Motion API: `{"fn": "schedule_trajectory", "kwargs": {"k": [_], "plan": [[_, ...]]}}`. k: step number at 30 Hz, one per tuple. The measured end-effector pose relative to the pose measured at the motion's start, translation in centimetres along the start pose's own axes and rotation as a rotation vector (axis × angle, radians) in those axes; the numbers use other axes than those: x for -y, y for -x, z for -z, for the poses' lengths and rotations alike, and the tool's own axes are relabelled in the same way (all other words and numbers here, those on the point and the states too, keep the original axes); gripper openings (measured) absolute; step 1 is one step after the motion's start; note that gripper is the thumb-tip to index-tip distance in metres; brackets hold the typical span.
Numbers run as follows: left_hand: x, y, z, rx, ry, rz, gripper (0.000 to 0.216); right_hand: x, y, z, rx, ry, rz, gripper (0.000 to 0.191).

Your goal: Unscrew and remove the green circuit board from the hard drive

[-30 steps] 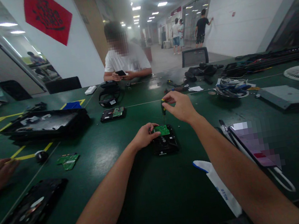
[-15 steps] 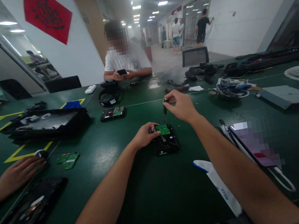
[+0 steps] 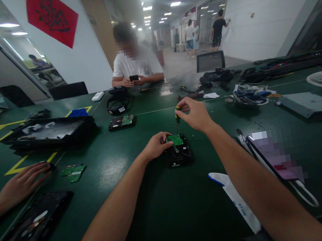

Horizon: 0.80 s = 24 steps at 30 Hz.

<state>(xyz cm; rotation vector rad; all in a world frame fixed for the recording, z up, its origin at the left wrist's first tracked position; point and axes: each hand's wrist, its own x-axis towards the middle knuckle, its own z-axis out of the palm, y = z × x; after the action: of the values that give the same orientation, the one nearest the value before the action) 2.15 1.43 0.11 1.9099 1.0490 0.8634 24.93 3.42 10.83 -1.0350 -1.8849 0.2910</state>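
A black hard drive (image 3: pixel 180 156) lies on the green table in front of me, with a green circuit board (image 3: pixel 177 139) on its far half. My left hand (image 3: pixel 157 145) grips the drive's left edge, its thumb resting by the board. Between the fingertips of my right hand (image 3: pixel 192 114) is a yellow-and-black screwdriver (image 3: pixel 176 114), held upright. Its shaft points down at the board's far edge; whether the tip sits in a screw is too small to tell.
Left of me, a co-worker's hand (image 3: pixel 23 183) covers a dark object near loose green boards (image 3: pixel 74 172) and a black casing (image 3: pixel 33 230). Another drive (image 3: pixel 121 122) and a black tray (image 3: pixel 49 135) lie farther off. At right are a phone (image 3: pixel 275 159) and a metal box (image 3: pixel 312 102).
My hands, the screwdriver and the hard drive hold almost the same place. The co-worker's hand at left has shifted slightly over the dark object.
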Motion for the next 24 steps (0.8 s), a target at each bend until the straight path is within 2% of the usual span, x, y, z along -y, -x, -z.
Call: {"fn": "schedule_trajectory", "kwargs": {"k": [6,13,24], "plan": [[-0.22,-0.04,0.02,-0.001,-0.015,0.020,0.035,0.05,-0.05,0.06,0.029,0.033,0.044,0.017],[0.10,-0.07,0.03,0.004,0.000,0.000,0.039,-0.03,-0.04,-0.02,0.016,-0.003,-0.013,0.019],[0.03,-0.03,0.04,-0.003,0.001,-0.023,0.035,0.03,-0.05,-0.02,0.049,-0.013,0.049,0.019]]}}
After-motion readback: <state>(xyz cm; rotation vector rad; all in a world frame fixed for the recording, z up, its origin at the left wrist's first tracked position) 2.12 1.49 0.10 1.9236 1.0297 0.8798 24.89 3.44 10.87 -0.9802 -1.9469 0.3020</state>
